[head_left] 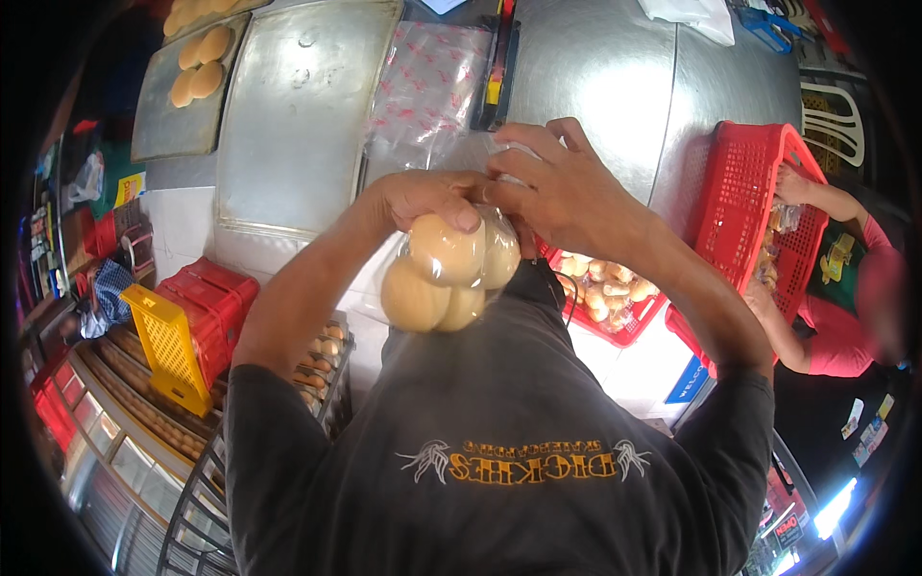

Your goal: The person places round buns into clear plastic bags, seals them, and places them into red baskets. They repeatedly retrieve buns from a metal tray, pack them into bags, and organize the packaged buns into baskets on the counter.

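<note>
A clear plastic bag of round golden buns hangs in front of my chest. My left hand is closed round the gathered neck of the bag, its thumb lying over the top bun. Close against it, my right hand has its fingers bent at the bag's neck; some fingers stick up, and what the fingertips pinch is partly hidden. Just beyond both hands lies a stack of clear printed plastic bags on the table.
Bare metal baking trays lie to the left, with loose buns on another tray. A person in pink handles a red basket at right. Below the table edge sits a red crate of packed buns; egg trays stand at lower left.
</note>
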{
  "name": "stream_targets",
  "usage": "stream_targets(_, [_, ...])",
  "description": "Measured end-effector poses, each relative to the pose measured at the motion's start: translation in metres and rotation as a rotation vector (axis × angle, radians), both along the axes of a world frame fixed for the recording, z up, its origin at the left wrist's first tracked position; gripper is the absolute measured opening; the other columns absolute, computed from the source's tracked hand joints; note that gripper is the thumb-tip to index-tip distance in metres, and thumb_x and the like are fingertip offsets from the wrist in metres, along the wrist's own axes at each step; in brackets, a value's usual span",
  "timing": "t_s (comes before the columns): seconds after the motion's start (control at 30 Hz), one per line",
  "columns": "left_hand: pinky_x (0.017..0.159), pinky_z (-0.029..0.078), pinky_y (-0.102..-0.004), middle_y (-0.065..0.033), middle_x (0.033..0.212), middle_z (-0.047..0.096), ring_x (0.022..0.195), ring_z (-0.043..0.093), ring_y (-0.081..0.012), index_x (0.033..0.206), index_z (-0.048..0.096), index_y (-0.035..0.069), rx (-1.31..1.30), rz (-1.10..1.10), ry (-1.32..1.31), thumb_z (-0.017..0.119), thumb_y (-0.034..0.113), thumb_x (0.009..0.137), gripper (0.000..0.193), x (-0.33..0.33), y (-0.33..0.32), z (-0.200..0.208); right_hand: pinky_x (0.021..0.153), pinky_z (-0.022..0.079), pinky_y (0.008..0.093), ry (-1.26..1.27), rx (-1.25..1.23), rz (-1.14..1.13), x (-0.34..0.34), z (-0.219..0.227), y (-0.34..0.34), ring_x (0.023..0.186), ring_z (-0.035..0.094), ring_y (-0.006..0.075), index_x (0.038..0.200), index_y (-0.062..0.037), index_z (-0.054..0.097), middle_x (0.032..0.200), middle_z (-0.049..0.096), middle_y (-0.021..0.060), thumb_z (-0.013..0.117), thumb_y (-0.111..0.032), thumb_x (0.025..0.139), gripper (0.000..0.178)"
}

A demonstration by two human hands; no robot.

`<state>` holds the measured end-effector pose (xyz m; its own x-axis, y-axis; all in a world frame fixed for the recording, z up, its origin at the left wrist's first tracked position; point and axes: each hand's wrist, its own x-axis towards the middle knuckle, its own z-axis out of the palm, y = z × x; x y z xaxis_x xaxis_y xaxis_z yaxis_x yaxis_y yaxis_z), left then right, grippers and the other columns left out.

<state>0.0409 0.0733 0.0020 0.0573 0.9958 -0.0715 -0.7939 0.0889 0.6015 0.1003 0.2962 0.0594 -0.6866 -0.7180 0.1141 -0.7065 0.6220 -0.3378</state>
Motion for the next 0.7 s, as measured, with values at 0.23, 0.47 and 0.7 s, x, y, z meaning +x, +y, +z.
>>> stream_targets(0.23, [0.097,0.05,-0.0454,-0.0145,0.122,0.066,0.117,0.063,-0.0335,0.119,0.068,0.006,-0.79,-0.116,1.739,0.082,0.025,0.068,0.057,-0.058,0.012,0.059,0.087,0.05,0.0465,-0.313,-0.144,-0.386,-0.058,-0.038,-0.011,0.101,0.068,0.0318,0.107,-0.0099,0.074,0.102,0.071,0.0123,0.062,-0.027,0.096,0.024])
stream_targets(0.47, [0.089,0.047,-0.0541,-0.0078,0.113,0.063,0.115,0.059,-0.0291,0.115,0.067,0.008,-0.774,0.123,2.272,0.081,0.023,0.065,0.053,-0.088,0.041,0.003,0.076,0.054,0.0478,-0.383,-0.147,-0.661,-0.096,-0.07,0.008,0.082,0.07,0.0402,0.101,-0.0041,0.076,0.087,0.072,0.0224,0.06,-0.033,0.1,0.033])
stream_targets(0.7, [0.092,0.046,-0.0542,-0.0071,0.113,0.063,0.114,0.059,-0.0276,0.113,0.069,0.009,-0.852,0.062,2.39,0.083,0.029,0.069,0.05,-0.077,0.045,-0.043,0.076,0.055,0.042,-0.67,-0.457,-0.672,-0.083,-0.132,0.018,0.08,0.071,0.0352,0.105,-0.0012,0.076,0.092,0.074,0.0211,0.059,-0.028,0.1,0.032])
